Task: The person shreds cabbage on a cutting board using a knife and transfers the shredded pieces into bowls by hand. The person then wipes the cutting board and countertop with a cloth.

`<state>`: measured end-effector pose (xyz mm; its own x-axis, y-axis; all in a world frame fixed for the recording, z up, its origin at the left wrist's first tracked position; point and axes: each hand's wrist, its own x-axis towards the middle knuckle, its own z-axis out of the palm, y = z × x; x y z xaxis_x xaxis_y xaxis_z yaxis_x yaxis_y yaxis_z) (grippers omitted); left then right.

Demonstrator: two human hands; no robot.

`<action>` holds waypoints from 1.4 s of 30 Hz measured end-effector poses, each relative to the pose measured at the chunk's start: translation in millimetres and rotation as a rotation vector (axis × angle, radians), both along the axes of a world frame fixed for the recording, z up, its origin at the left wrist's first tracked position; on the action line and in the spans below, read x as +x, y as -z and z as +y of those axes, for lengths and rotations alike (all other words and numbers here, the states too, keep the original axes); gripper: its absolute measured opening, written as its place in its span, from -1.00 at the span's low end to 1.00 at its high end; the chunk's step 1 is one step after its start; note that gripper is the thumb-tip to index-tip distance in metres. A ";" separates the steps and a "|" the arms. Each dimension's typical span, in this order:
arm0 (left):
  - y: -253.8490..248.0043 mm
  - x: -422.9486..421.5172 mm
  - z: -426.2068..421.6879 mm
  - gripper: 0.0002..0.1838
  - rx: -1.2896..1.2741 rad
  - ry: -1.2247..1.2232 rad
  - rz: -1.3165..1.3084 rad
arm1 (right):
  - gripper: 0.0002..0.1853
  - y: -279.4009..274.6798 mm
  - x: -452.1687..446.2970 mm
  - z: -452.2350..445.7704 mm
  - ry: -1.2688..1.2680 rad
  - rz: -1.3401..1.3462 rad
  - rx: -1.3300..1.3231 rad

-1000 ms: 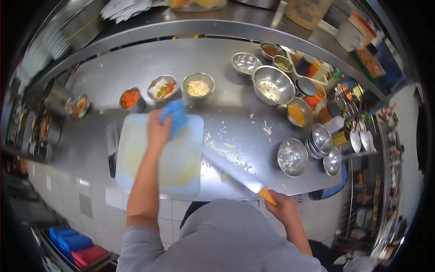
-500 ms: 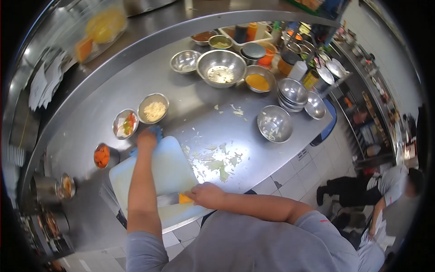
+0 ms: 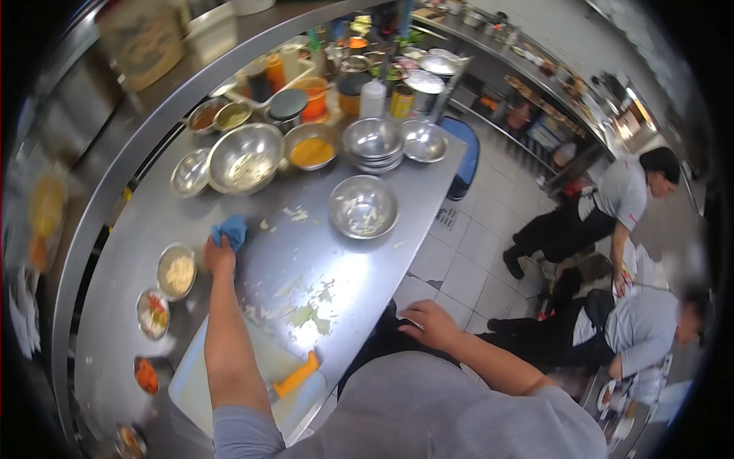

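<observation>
My left hand (image 3: 219, 254) is closed round a crumpled blue cloth (image 3: 229, 232) and presses it on the steel table (image 3: 252, 287). My right hand (image 3: 430, 324) hangs empty past the table's front edge, near my waist, its fingers loosely apart. On the pale cutting board (image 3: 191, 382) lies a knife with a yellow handle (image 3: 297, 374); my left forearm hides much of its blade. Pale green leaf scraps (image 3: 309, 317) are strewn over the table beyond the board.
A steel bowl with scraps (image 3: 363, 206) stands near the right edge, beside stacked bowls (image 3: 372, 141). Left of my hand are bowls of chopped pale food (image 3: 180, 274), mixed pieces (image 3: 153, 315) and orange pieces (image 3: 146, 375). Two people (image 3: 619, 191) stand across the aisle.
My right hand has let go of the knife and drawn back off the table. The left hand has carried the cloth from the board's far edge out onto the tabletop. The view has turned right.
</observation>
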<state>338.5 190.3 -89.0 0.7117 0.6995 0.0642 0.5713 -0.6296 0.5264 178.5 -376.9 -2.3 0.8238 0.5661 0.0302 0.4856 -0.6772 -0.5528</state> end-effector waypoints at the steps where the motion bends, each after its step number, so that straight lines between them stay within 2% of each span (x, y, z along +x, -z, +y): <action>1: 3.5 15.0 -21.1 -0.41 0.156 -0.177 0.156 | -0.62 7.3 -10.9 -31.0 0.136 -0.019 -0.083; 5: 11.0 77.6 -100.6 -0.41 0.193 -0.081 0.144 | -0.64 13.9 -57.3 -106.3 0.354 0.006 -0.298; 7: 7.6 95.1 -132.9 -0.41 0.201 0.222 0.148 | -0.65 17.4 -74.2 -114.0 0.457 0.094 -0.310; 8: 7.6 94.7 -147.8 -0.41 0.206 0.232 0.147 | -0.65 21.9 -76.7 -111.3 0.466 0.096 -0.305; 10: 10.2 91.9 -181.2 -0.42 0.220 0.479 0.064 | -0.64 32.1 -73.5 -94.8 0.441 0.097 -0.218; 12: 16.5 72.1 -199.5 -0.43 0.211 0.557 0.016 | -0.62 30.4 -53.3 -70.4 0.404 0.115 -0.118; 13: 18.2 58.0 -202.7 -0.44 0.200 0.636 -0.030 | -0.58 28.1 -38.4 -55.0 0.366 0.133 -0.021; 15: 12.6 26.2 -207.6 -0.45 0.200 0.735 -0.077 | -0.39 17.2 -6.5 -27.9 0.297 0.078 0.004; 17: 9.3 -0.6 -204.3 -0.44 0.110 0.856 -0.131 | -0.18 8.0 32.2 -5.5 0.287 0.146 -0.003; 20: 11.9 -19.3 -194.0 -0.52 0.167 0.932 -0.142 | -0.07 -16.7 92.5 25.0 0.335 0.223 0.008; 22: 24.7 -14.7 -177.4 -0.59 -0.566 0.724 -0.135 | -0.07 -14.8 123.3 39.5 0.363 0.203 0.024; 23: 18.4 -17.1 -168.3 -0.59 -0.557 0.731 -0.139 | -0.06 -4.4 138.7 44.7 0.387 0.176 0.003; 24: 4.2 -22.5 -160.0 -0.58 -0.739 0.576 -0.276 | -0.05 -3.7 149.1 48.5 0.407 0.148 -0.021; 25: -9.2 -28.5 -150.1 -0.57 -0.917 0.409 -0.410 | -0.24 -1.5 154.9 51.1 0.443 0.129 0.002; 26: -35.6 -38.6 -141.3 -0.56 -1.036 0.374 -0.459 | -0.24 7.7 164.2 52.6 0.439 0.128 0.001; 27: -66.7 -56.1 -132.9 -0.56 -1.158 0.329 -0.507 | -0.39 26.3 174.8 53.0 0.422 0.111 0.014; 28: -86.6 -74.7 -121.5 -0.56 -1.169 0.296 -0.537 | -0.52 36.8 179.1 51.9 0.406 0.094 0.023; 29: -99.8 -86.2 -108.4 -0.57 -1.182 0.271 -0.572 | -0.52 30.0 177.0 51.0 0.401 0.089 0.014; 31: -98.0 -109.6 -70.1 -0.55 -1.031 0.246 -0.610 | -0.73 15.4 160.1 48.8 0.462 0.143 0.159; 32: -92.8 -115.4 -55.4 -0.55 -1.033 0.237 -0.615 | -0.73 18.3 153.7 40.8 0.454 0.142 0.153; 34: -88.3 -142.3 -18.7 -0.50 -0.719 0.156 -0.622 | -0.69 35.8 132.7 20.4 0.454 0.050 0.210; 36: -82.1 -166.3 9.1 -0.46 -0.693 0.067 -0.595 | -0.72 40.6 94.9 -9.8 0.492 -0.016 0.238; 37: -74.3 -172.4 16.4 -0.46 -0.634 0.083 -0.567 | -0.73 31.5 72.5 -26.1 0.505 -0.107 0.232; 40: -65.4 -164.5 15.5 -0.45 -0.517 0.146 -0.458 | -0.70 33.4 8.8 -82.9 0.585 -0.126 0.195; 42: -43.7 -137.9 19.9 -0.46 -0.247 0.277 -0.509 | -0.69 39.5 -28.5 -110.6 0.642 -0.092 0.172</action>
